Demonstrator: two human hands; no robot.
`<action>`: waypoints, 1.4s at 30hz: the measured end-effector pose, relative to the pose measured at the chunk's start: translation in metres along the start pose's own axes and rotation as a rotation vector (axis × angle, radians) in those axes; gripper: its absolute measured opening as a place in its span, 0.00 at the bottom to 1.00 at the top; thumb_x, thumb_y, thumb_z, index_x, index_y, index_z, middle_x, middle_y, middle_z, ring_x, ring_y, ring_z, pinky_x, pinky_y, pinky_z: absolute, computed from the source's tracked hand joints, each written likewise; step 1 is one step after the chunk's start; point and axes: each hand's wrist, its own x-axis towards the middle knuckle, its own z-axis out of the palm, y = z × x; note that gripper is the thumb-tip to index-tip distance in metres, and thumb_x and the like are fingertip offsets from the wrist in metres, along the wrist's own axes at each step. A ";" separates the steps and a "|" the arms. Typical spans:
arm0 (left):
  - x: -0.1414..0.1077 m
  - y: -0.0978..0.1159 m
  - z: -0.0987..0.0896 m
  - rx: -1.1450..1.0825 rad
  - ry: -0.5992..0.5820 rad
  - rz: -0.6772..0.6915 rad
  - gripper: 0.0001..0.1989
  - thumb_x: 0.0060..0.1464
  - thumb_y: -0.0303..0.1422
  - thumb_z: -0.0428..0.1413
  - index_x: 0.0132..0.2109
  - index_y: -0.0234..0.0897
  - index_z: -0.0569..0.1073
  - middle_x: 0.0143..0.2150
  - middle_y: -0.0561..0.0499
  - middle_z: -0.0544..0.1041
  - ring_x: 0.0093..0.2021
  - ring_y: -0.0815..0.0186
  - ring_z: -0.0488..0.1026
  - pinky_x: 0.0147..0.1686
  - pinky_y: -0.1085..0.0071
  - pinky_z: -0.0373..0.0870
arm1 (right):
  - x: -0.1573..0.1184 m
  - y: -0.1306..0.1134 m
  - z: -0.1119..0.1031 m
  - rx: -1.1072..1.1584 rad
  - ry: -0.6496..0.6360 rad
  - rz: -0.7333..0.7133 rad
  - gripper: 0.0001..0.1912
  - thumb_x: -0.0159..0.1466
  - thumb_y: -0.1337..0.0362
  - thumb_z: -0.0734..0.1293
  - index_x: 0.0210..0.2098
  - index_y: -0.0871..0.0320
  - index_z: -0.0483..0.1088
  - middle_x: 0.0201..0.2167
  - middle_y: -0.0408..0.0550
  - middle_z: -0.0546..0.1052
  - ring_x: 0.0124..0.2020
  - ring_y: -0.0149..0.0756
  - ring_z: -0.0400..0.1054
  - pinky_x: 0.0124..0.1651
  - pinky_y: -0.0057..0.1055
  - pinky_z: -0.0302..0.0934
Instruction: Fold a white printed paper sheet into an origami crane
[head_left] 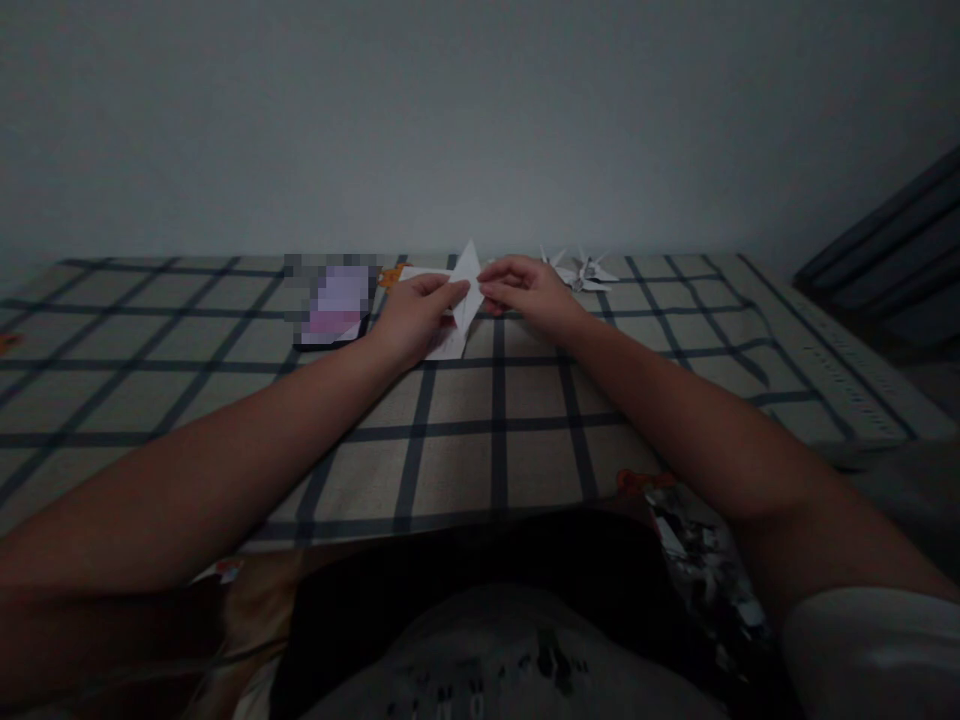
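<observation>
A piece of folded white origami paper (469,285), diamond-shaped with a pointed top, is held up over the table. My left hand (420,312) is closed on its left side, thumb across the front. At the right edge of the paper, my right hand (525,287) pinches with thumb and fingertips. Beneath my left hand lies a flat white sheet of paper (448,350), partly covered by the hand. Just beyond my right hand sit folded paper cranes (592,270), one partly hidden by that hand.
A phone (336,300) with a lit screen, partly blurred out, lies left of my hands. The checked tablecloth (457,460) spreads up to a plain wall (480,120). Dark striped fabric (892,250) hangs at the right. Crumpled white-and-dark material (705,560) shows below the table's near edge.
</observation>
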 end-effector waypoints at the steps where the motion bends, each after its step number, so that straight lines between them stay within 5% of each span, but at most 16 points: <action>1: 0.000 0.001 0.001 -0.007 0.006 0.005 0.09 0.48 0.35 0.68 0.34 0.34 0.79 0.30 0.50 0.80 0.28 0.67 0.75 0.32 0.70 0.74 | 0.000 0.000 0.000 -0.019 -0.018 -0.016 0.12 0.66 0.58 0.71 0.46 0.57 0.74 0.34 0.43 0.76 0.33 0.29 0.72 0.41 0.31 0.72; 8: -0.007 0.010 0.007 -0.004 0.074 -0.048 0.07 0.49 0.33 0.66 0.35 0.36 0.77 0.31 0.53 0.78 0.32 0.68 0.74 0.32 0.73 0.72 | 0.001 0.009 0.002 -0.246 -0.049 -0.184 0.18 0.62 0.58 0.72 0.49 0.59 0.78 0.43 0.49 0.80 0.40 0.34 0.73 0.48 0.36 0.70; 15: -0.007 0.013 0.006 -0.006 0.062 -0.101 0.06 0.53 0.33 0.68 0.37 0.36 0.81 0.34 0.52 0.79 0.32 0.71 0.73 0.26 0.78 0.69 | -0.001 0.003 -0.003 -0.364 -0.041 -0.234 0.20 0.65 0.50 0.73 0.47 0.60 0.79 0.42 0.50 0.81 0.41 0.37 0.73 0.47 0.34 0.68; 21: -0.008 0.011 0.006 0.022 0.020 -0.087 0.08 0.53 0.35 0.68 0.36 0.36 0.79 0.31 0.53 0.78 0.28 0.73 0.71 0.26 0.79 0.68 | -0.004 0.000 -0.005 -0.418 -0.099 -0.201 0.20 0.68 0.49 0.71 0.48 0.60 0.79 0.33 0.46 0.79 0.33 0.34 0.72 0.38 0.31 0.64; 28: -0.002 0.006 0.003 0.028 0.016 -0.038 0.10 0.51 0.35 0.69 0.37 0.35 0.80 0.31 0.52 0.77 0.26 0.74 0.69 0.22 0.80 0.64 | -0.001 0.007 -0.009 -0.475 -0.103 -0.261 0.18 0.68 0.55 0.69 0.52 0.59 0.79 0.40 0.49 0.81 0.39 0.36 0.72 0.44 0.33 0.65; 36: -0.007 0.005 0.003 0.035 0.004 -0.035 0.11 0.50 0.37 0.70 0.38 0.37 0.82 0.33 0.50 0.81 0.29 0.70 0.73 0.26 0.76 0.69 | -0.001 -0.004 -0.010 -0.546 -0.072 -0.249 0.13 0.67 0.56 0.70 0.44 0.57 0.82 0.42 0.51 0.84 0.43 0.40 0.74 0.50 0.37 0.66; 42: -0.006 0.006 0.003 0.078 0.019 0.028 0.14 0.48 0.41 0.72 0.39 0.37 0.82 0.34 0.49 0.82 0.34 0.67 0.77 0.29 0.74 0.71 | -0.002 0.000 -0.006 -0.430 -0.056 -0.178 0.16 0.66 0.57 0.71 0.49 0.58 0.79 0.40 0.49 0.82 0.39 0.37 0.74 0.45 0.34 0.67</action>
